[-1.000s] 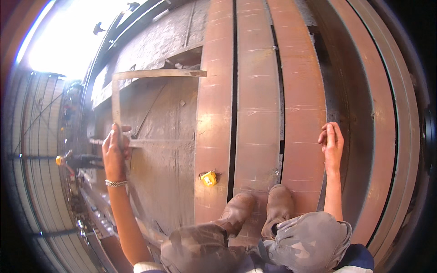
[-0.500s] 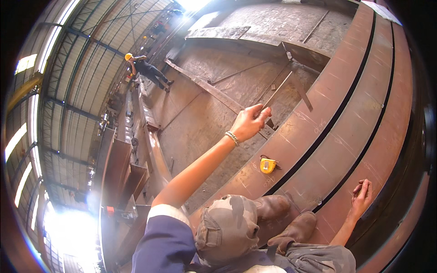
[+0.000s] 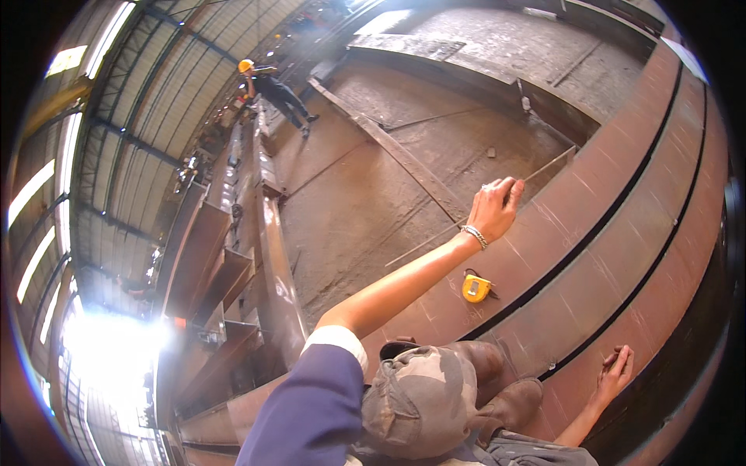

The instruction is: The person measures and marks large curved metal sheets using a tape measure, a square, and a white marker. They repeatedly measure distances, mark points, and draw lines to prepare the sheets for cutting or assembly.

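Note:
My left hand [image 3: 497,206] is closed, raised over the edge of the nearest long steel plate [image 3: 544,241]. It grips a thin L-shaped steel square [image 3: 550,164], turned nearly edge-on, whose long blade shows on both sides of the hand. My right hand [image 3: 615,373] is low over the rightmost plate [image 3: 579,388], its fingers curled and pinched together; what they hold, if anything, is too small to make out. A yellow tape measure [image 3: 476,288] lies on the left plate between my hands. Chalk-like marks run across the plates.
My boots [image 3: 509,404] and bent knee [image 3: 423,396] are on the plates, which have dark gaps between them. Steel beams [image 3: 210,256] are stacked at the left. Another person in a yellow helmet [image 3: 276,93] stands far off. A long bar [image 3: 381,140] crosses the floor.
My left hand has moved right with the square, which has turned from a visible L to nearly edge-on. My right hand stays low over the right plate. The whole view has shifted slightly.

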`<act>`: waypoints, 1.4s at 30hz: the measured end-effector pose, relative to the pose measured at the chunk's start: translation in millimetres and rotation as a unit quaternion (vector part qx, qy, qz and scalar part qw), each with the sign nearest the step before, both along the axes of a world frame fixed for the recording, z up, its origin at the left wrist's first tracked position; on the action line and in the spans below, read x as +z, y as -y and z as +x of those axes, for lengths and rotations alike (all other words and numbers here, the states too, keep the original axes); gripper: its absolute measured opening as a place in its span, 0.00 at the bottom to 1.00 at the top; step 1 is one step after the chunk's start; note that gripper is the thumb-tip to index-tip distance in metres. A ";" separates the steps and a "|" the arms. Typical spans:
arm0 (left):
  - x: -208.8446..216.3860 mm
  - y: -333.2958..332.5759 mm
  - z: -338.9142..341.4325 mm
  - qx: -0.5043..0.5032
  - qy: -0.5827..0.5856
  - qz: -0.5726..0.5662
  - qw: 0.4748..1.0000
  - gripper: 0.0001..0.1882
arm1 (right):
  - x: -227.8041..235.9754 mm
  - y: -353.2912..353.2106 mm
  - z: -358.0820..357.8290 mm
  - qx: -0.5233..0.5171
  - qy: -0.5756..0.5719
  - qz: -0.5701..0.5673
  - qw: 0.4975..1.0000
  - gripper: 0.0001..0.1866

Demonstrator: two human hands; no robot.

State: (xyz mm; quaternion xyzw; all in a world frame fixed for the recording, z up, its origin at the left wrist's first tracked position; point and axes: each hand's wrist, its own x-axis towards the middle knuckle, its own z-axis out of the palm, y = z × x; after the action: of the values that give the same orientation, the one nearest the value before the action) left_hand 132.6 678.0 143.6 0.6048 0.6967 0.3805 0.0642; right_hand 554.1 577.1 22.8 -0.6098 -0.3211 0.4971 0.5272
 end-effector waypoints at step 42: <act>-198.1 -42.4 22.7 -0.285 -0.067 -0.056 0.954 0.14 | 134.6 178.6 -26.5 -0.293 0.218 -0.184 0.913 0.13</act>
State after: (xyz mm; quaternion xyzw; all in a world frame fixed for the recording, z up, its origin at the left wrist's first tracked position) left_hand 155.3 720.4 -54.5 0.7978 0.5181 0.2654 0.1569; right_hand 527.5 398.5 157.4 -0.8562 -0.1380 0.2254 0.4439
